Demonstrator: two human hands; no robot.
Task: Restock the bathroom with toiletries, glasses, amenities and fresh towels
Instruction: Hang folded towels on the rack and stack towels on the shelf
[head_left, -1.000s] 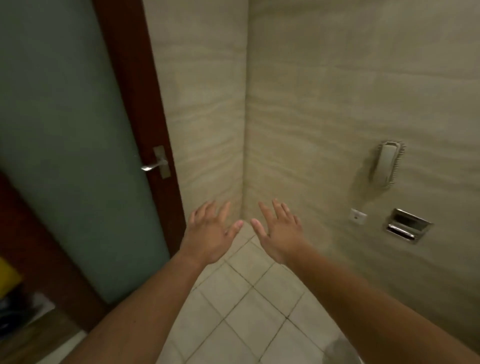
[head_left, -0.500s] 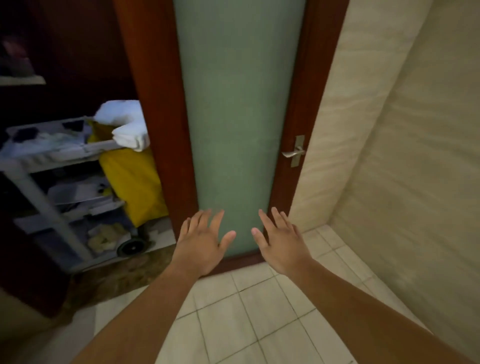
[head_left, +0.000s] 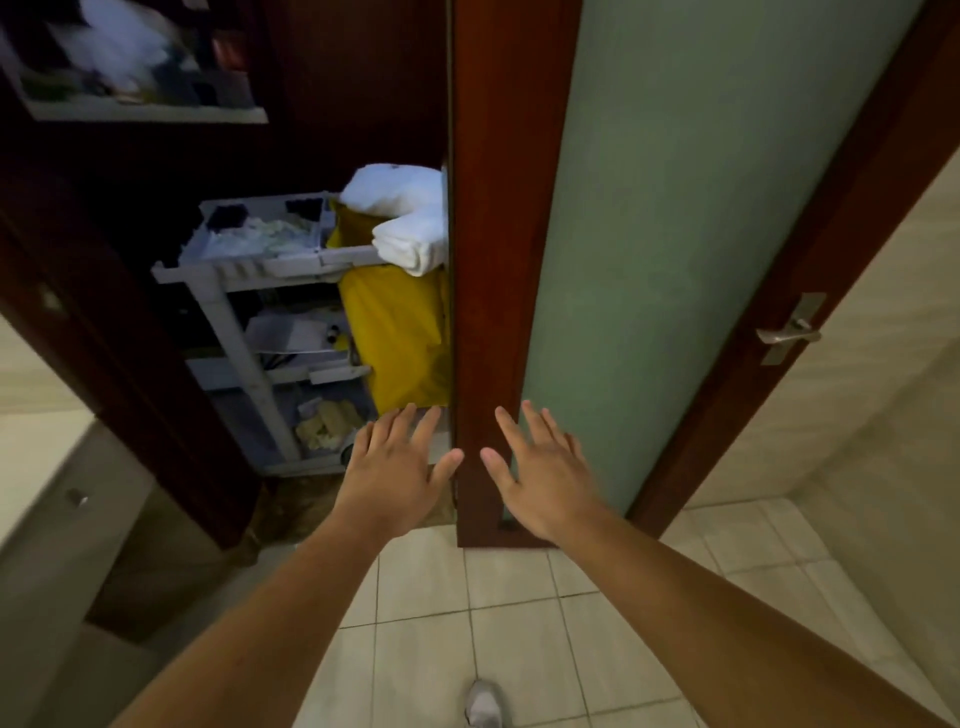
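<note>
My left hand (head_left: 397, 470) and my right hand (head_left: 540, 467) are stretched out in front of me, fingers spread, holding nothing. Beyond the doorway stands a grey housekeeping cart (head_left: 260, 270) with shelves of supplies. Folded white towels (head_left: 410, 218) lie on top of its yellow bag (head_left: 400, 338), partly hidden by the door edge. Pale packets (head_left: 260, 236) fill the cart's top tray. The hands are well short of the cart.
The bathroom door (head_left: 675, 234), dark wood frame with frosted green glass and a metal lever handle (head_left: 789, 332), stands open to the right. A dark wood door jamb (head_left: 130, 364) is left of the cart. Beige floor tiles (head_left: 519, 649) lie underfoot; my shoe (head_left: 483, 706) shows below.
My view has swung left from the tiled wall corner to the doorway, bringing the cart and towels into view. Both hands stay open and empty in front of me.
</note>
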